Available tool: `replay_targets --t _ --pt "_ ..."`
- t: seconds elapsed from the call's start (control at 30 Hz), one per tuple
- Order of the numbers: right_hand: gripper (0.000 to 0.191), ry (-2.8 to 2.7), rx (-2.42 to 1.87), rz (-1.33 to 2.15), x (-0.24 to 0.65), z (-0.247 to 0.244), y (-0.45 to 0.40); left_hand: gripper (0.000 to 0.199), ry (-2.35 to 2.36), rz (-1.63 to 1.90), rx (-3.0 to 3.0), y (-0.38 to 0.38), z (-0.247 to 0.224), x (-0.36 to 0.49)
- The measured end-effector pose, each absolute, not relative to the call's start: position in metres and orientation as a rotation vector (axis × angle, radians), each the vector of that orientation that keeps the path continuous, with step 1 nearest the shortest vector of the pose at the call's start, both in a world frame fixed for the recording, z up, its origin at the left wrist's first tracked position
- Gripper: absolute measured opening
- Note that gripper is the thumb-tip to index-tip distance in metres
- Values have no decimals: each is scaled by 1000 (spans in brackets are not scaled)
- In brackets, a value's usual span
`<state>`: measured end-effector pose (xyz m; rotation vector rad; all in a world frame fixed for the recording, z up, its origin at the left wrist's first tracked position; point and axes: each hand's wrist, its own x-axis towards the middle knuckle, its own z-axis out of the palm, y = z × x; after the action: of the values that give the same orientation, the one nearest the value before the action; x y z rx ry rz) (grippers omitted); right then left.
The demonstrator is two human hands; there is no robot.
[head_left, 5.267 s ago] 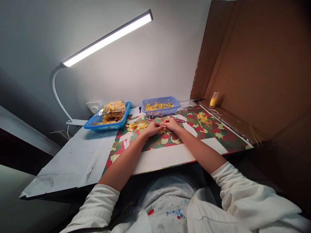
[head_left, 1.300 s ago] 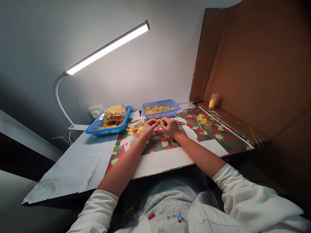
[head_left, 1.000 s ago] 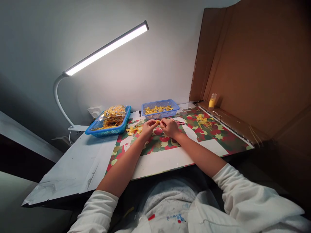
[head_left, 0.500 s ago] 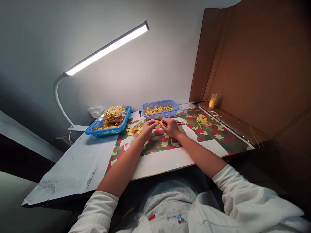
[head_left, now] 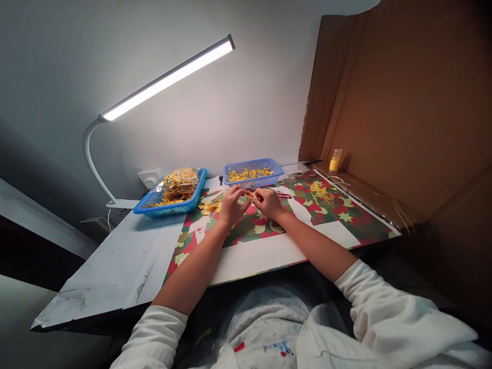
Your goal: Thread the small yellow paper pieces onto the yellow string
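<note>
One gold piece point(head_left: 250, 195) | long axis crosswise | between left hand point(head_left: 232, 206), right hand point(head_left: 268, 203)

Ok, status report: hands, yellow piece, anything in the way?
Right hand pinching yellow piece; left hand at it, grip unclear. Piece mostly hidden. Pink item close by right hand, seemingly not in the way.

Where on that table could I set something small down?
The white area on the left looks bare, bordered by the bright blue basket, patterned sheet and front edge. Another bare patch is the white strip between the forearms. It is crowded around the left hand and right hand: yellow bows, pink item and lavender basket sit close by.
</note>
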<state>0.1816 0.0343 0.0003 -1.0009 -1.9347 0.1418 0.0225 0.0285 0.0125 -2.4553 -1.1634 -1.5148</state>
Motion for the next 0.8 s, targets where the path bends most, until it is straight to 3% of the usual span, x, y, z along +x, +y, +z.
replay_targets --t 0.47,0.8 --pt "19 -1967 -1026 60 181 1 33 9 -1226 -1700 -2557 29 13 23" --pt "22 -1963 -1056 43 179 0 34 6 -1153 -1409 -2518 29 16 23"
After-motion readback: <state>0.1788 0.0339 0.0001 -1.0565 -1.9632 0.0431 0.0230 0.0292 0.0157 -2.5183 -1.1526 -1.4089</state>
